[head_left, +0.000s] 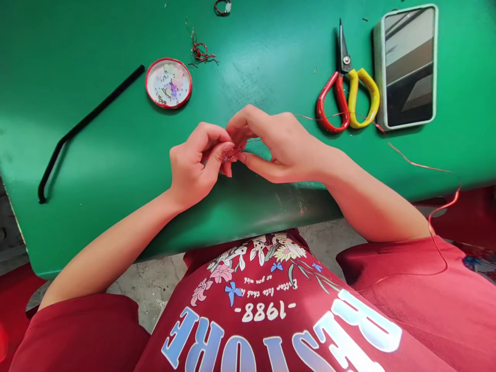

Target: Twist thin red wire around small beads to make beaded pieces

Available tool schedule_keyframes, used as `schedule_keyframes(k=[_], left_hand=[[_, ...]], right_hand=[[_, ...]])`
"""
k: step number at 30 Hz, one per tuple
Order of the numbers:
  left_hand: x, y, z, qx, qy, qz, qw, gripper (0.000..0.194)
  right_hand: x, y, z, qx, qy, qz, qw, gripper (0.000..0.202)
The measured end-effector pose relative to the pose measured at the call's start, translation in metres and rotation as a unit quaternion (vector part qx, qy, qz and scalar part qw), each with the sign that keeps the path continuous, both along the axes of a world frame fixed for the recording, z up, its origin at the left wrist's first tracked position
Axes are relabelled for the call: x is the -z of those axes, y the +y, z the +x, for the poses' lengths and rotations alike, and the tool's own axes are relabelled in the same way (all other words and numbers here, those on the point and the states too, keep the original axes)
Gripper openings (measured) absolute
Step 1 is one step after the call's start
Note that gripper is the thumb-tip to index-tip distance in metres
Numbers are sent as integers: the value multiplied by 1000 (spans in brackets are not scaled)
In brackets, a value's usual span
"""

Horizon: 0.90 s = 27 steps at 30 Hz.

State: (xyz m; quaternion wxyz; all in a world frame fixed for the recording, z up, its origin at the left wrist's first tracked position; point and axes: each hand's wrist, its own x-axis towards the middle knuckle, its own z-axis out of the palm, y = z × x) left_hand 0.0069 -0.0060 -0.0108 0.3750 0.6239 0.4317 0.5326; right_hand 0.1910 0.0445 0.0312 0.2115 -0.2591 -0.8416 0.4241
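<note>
My left hand (197,165) pinches a small piece of braided red cord (233,151) between thumb and fingers, just above the table. Tiny shiny beads seem to sit on it, though my fingers cover most of the piece. Close beside it, my right hand (287,144) is closed at the fingertips on the same cord, its thumb near the left fingertips. A loose length of thin red thread (416,164) runs from behind my right hand across the scissors' handles, past the table edge and down onto my right sleeve.
Scissors (346,60) with red and yellow handles lie beside a phone (408,67) in a pale case. A round lid (148,82) holds beads at the left. Nearby are a bent black stick (93,113), thread scraps (200,52) and a small cord ring (220,9).
</note>
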Motion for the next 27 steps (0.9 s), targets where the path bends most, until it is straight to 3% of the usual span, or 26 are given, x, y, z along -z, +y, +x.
schedule_keyframes(k=[8,14,21,27], left_hand=[[4,2,-2,23,-2,-17,1000,21],[2,4,-1,33,-19,-46,998,23],[-1,5,0,31,-60,-86,994,26],[2,7,0,45,-73,-88,992,30]], right_hand=[[1,6,2,7,4,-24,1000,12],[0,10,6,6,0,-44,999,20],[-6,13,11,52,23,-140,989,20],[-5,14,11,51,-10,-91,994,18]])
